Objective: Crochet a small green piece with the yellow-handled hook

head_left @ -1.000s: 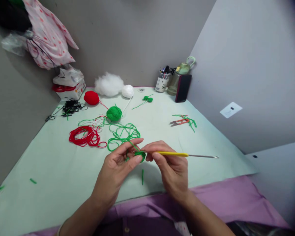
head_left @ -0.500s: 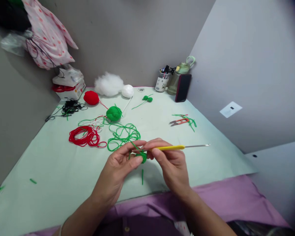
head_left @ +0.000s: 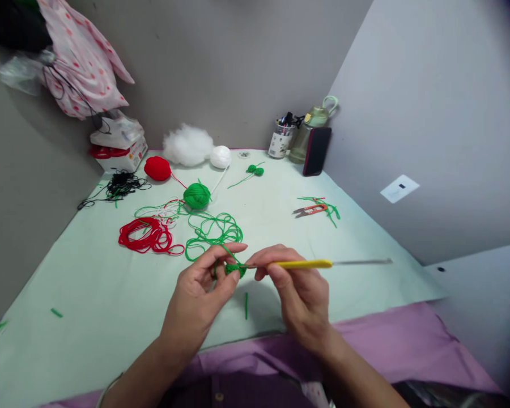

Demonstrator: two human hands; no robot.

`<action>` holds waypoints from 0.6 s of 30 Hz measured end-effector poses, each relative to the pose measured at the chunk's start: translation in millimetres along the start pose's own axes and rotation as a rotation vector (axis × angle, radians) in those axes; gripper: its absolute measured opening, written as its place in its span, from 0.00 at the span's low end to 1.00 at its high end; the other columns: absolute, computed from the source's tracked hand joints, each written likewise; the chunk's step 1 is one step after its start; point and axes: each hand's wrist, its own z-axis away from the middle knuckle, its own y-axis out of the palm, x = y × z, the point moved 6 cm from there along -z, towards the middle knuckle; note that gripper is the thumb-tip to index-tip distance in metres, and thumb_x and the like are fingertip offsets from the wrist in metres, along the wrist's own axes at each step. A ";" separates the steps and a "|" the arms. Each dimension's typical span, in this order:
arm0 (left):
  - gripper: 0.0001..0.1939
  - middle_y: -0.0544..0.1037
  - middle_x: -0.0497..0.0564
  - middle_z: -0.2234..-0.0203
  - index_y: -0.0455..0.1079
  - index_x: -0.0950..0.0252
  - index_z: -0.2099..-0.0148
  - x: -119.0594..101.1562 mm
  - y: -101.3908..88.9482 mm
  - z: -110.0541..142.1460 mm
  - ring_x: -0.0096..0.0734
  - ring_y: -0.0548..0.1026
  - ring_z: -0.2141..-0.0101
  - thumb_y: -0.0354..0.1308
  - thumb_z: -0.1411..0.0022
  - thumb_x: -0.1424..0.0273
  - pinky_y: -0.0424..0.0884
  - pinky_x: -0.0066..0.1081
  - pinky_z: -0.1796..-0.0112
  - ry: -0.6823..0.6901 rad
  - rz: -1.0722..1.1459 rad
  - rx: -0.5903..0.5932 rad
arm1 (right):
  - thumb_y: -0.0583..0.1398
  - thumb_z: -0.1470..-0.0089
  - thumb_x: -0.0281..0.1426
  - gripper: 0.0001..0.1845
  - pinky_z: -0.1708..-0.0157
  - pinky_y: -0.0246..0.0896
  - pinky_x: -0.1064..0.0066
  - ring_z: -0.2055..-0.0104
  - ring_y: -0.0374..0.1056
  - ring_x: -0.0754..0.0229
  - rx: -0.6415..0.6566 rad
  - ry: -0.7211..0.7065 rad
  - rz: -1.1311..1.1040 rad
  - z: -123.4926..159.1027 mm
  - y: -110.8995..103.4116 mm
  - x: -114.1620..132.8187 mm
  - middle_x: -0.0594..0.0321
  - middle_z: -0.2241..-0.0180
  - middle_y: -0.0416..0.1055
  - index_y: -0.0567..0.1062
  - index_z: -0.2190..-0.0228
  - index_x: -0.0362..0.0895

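Note:
My left hand (head_left: 203,289) pinches a small green crochet piece (head_left: 236,271) between thumb and fingers. A strand of green yarn (head_left: 230,253) runs from the piece up over the raised index finger. My right hand (head_left: 300,286) grips a crochet hook (head_left: 304,264) by its yellow handle, closed around it like a pencil. The hook's left tip reaches the edge of the green piece; its other metal end points right. Loose green yarn coils (head_left: 215,231) lie just beyond my left hand, with a green yarn ball (head_left: 196,196) behind them.
Coiled red yarn (head_left: 147,235), a red ball (head_left: 157,169), a white ball (head_left: 220,157), stuffing (head_left: 188,145) and tangled black yarn (head_left: 121,186) lie left and back. Orange thread snips (head_left: 310,211) rest right. A phone (head_left: 317,152), bottle (head_left: 297,144) and pen cup (head_left: 280,140) stand behind.
My right hand has drawn the hook to the right, so its left tip now sits at the piece's edge. The green piece has shifted slightly left with my left hand.

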 end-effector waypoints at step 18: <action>0.19 0.76 0.49 0.67 0.88 0.60 0.50 6.9 8.4 -3.6 0.22 0.65 0.73 0.79 0.44 0.67 0.65 0.22 0.71 -0.185 0.407 0.098 | 0.61 0.28 0.33 0.11 0.68 0.73 0.66 0.67 0.74 0.59 -0.128 0.114 -0.251 0.8 -3.4 -13.6 0.59 0.65 0.80 0.85 0.59 0.49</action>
